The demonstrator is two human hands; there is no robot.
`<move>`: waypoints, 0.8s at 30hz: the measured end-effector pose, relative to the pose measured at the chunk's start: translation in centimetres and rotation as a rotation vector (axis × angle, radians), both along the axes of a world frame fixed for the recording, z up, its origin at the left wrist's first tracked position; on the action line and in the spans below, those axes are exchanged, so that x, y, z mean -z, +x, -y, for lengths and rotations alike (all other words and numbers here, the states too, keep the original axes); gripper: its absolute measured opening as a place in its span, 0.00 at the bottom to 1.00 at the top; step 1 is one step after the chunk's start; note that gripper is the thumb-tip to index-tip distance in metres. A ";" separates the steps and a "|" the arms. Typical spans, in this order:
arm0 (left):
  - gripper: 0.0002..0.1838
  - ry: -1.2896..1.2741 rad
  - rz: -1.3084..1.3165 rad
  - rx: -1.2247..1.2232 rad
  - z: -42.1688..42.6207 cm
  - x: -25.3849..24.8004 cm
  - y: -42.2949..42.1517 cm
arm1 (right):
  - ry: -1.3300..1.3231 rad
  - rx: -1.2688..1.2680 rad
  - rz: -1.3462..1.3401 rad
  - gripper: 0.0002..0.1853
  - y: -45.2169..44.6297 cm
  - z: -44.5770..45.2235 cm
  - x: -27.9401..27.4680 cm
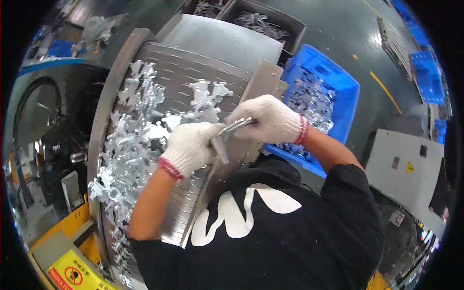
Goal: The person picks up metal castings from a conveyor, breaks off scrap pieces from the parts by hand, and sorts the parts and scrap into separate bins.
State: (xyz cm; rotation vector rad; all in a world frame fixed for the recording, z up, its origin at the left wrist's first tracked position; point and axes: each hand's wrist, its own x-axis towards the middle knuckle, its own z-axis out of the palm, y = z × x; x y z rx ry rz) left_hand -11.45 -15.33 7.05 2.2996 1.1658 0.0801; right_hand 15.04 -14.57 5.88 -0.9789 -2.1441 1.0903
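Observation:
My left hand (191, 147), in a white knit glove with a red cuff, is closed on a shiny metal casting (235, 125) above the conveyor's near side. My right hand (268, 118), gloved the same way, grips the casting's other end, its fingers curled. A dull grey piece (221, 149) hangs below the left fingers; whether it joins the casting I cannot tell. Just left of my hands, a heap of silvery metal castings (140, 145) lies on the slatted conveyor belt (193, 65).
Beyond the conveyor's right side rail (258, 87) stands a blue bin (349, 108) of small metal parts. Dark containers (297, 36) with metal scrap sit at the far end. A grey cabinet (406, 169) is at right, a yellow caution sign (72, 275) at lower left.

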 end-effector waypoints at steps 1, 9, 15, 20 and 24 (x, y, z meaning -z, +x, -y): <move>0.13 0.005 -0.015 -0.014 -0.1 1.3 -0.1 | -0.076 0.076 -0.015 0.14 0.0 -0.2 -0.1; 0.11 -0.092 0.388 -0.533 -1.6 4.2 1.5 | -0.966 0.618 -0.472 0.20 -1.2 -1.4 1.4; 0.28 -0.787 0.949 -0.752 -1.1 1.4 2.4 | -0.517 0.079 -0.118 0.27 -0.2 1.4 7.2; 0.30 -0.294 0.609 -0.349 -0.9 2.1 2.6 | -0.983 0.239 -0.561 0.21 -2.1 2.1 2.4; 0.17 -0.730 0.951 -0.631 -1.4 3.0 4.1 | -0.838 0.354 -0.420 0.18 -2.2 2.2 1.6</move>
